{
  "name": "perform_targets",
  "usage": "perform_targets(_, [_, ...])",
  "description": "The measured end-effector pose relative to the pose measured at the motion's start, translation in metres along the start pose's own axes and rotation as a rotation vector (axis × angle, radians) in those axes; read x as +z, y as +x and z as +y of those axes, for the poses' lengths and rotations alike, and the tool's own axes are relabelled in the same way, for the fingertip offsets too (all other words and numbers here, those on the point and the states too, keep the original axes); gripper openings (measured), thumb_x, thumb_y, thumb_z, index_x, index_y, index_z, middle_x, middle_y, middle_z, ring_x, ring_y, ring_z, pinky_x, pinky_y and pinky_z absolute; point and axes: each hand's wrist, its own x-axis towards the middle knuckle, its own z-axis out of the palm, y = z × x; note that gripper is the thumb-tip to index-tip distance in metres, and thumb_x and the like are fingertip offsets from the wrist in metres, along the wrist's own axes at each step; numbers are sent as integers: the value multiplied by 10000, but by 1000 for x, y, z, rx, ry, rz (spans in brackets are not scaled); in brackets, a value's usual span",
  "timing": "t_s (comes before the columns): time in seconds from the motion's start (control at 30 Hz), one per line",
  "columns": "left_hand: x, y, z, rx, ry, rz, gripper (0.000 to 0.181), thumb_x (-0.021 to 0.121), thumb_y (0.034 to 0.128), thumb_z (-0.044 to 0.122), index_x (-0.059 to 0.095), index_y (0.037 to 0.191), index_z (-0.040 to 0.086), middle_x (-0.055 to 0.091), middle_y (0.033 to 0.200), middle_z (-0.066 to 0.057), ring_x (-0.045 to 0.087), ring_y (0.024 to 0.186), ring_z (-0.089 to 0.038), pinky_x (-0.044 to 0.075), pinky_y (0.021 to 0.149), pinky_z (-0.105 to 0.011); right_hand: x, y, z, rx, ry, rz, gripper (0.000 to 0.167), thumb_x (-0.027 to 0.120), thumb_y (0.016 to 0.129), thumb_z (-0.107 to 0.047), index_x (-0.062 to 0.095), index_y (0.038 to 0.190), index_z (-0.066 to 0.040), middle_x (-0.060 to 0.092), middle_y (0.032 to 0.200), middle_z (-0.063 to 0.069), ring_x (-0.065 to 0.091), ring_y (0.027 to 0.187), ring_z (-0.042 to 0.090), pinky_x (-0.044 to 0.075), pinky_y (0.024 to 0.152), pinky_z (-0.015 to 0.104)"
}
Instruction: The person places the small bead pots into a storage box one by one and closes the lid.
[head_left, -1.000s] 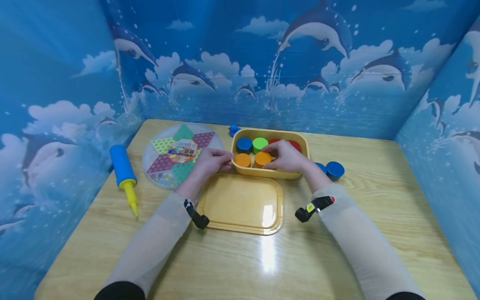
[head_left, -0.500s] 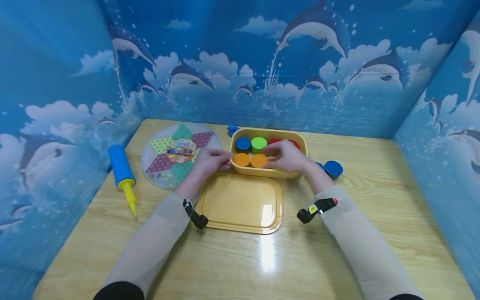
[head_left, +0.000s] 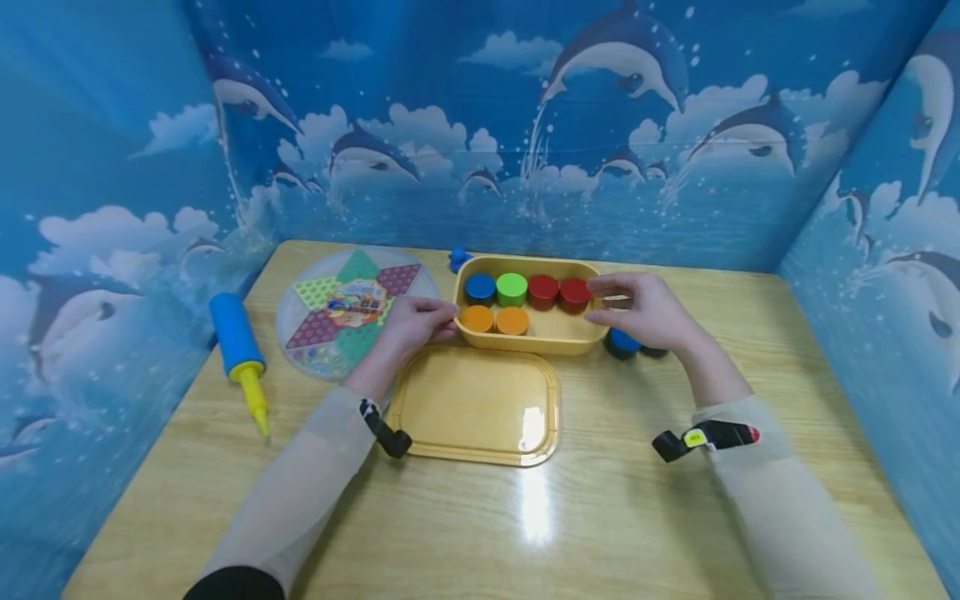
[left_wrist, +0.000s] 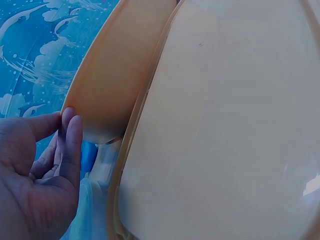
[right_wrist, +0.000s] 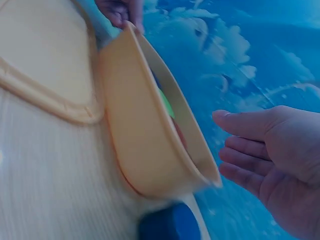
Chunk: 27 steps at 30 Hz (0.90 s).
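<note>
A yellow-orange plastic box (head_left: 555, 342) stands at the back of the table. Inside it are a blue cylinder (head_left: 481, 289), a green cylinder (head_left: 512, 288), two red cylinders (head_left: 543, 292) and two orange cylinders (head_left: 512, 321). My left hand (head_left: 415, 323) pinches the box's left rim between thumb and fingers, as the left wrist view (left_wrist: 45, 165) confirms. Over the right end of the box, my right hand (head_left: 645, 310) holds nothing, its thumb and fingers apart. Just below that hand, blue cylinders (head_left: 622, 342) stand on the table, partly hidden by it.
A yellow lid (head_left: 476, 404) lies flat in front of the box. To the left are a round star-patterned game board (head_left: 354, 302) and a blue-and-yellow hand pump (head_left: 242, 346). A small blue object (head_left: 459, 259) sits behind the box. Dolphin-printed curtains surround the table.
My right hand has let go of the second orange cylinder, now beside the first, and has moved right out of the box. My left hand keeps its grip on the rim.
</note>
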Motion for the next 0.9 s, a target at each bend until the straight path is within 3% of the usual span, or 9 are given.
perform_targets(0.23, [-1,0,-1,4,3,-3,267,751,1014,124,747,1229,-34,749,1025,-173,762,814,-177,662,812,-323,-32,-25,17,101,-71,68,610,791,992,-290,578,1472,19,584,1477,227,575,1340,420,541,1079,498])
perform_targets(0.47, [-2,4,-3,1,-1,1,255,758,1010,130,754,1211,-26,748,1023,-176,764,822,-194,665,793,-318,-51,-44,44,123,-138,43,649,806,981,-231,532,1490,65,541,1496,285,527,1370,465,505,1106,552])
perform_targets(0.6, [-2,4,-3,-18,-8,3,263,760,1009,134,750,1220,-23,744,1061,-175,764,840,-194,664,792,-313,-54,-50,62,139,-152,10,706,815,974,-239,492,1511,86,507,1516,309,491,1392,491,483,1121,582])
perform_targets(0.9, [0,4,-1,-35,7,5,264,750,1018,144,742,1230,-14,739,1097,-176,765,876,-205,662,804,-311,-45,-57,94,236,-78,-41,846,856,935,-306,431,1550,91,457,1555,320,486,1394,511,486,1098,573])
